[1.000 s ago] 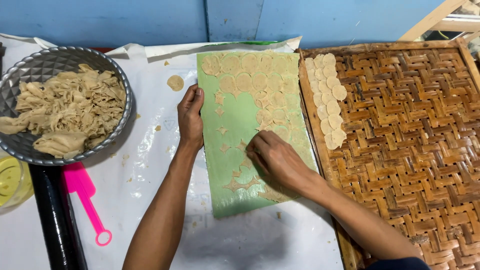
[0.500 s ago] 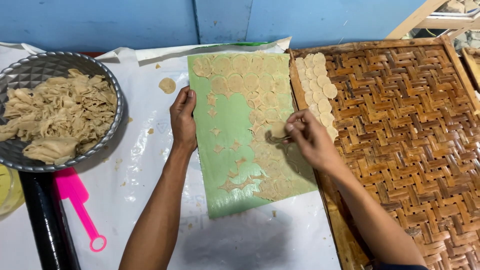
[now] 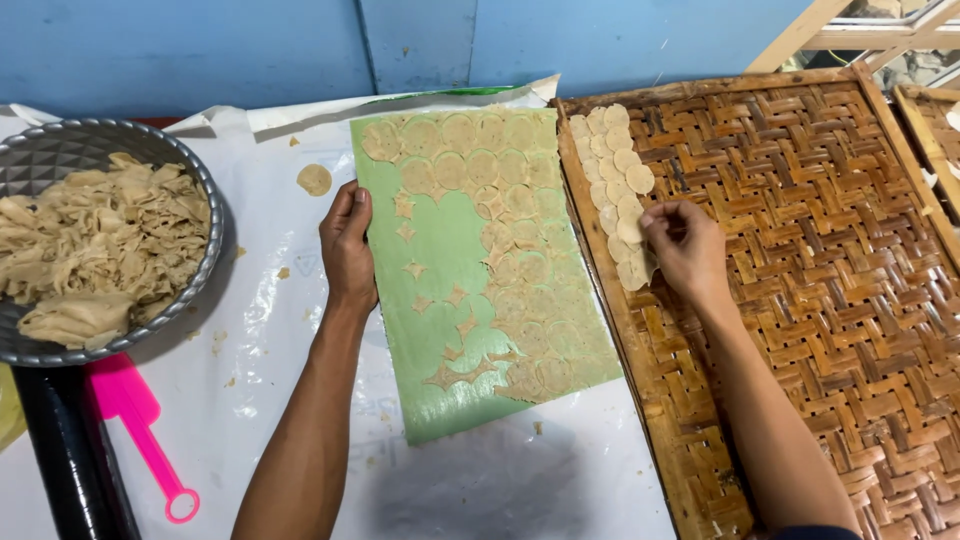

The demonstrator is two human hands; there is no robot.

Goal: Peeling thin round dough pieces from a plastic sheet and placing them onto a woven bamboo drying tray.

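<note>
The left hand [image 3: 347, 245] lies flat, fingers open, pinning the left edge of a green mat [image 3: 470, 300] covered in cut dough rounds. The right hand [image 3: 685, 245] pinches a thin round [image 3: 632, 232] over the woven tray [image 3: 800, 300], beside the row already laid (overlapping slightly). Soft rounds could tear or stick together.

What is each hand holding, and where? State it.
Right hand pinches a dough disc by its edge over the woven tray; left hand only presses the green sheet's left edge.
</note>
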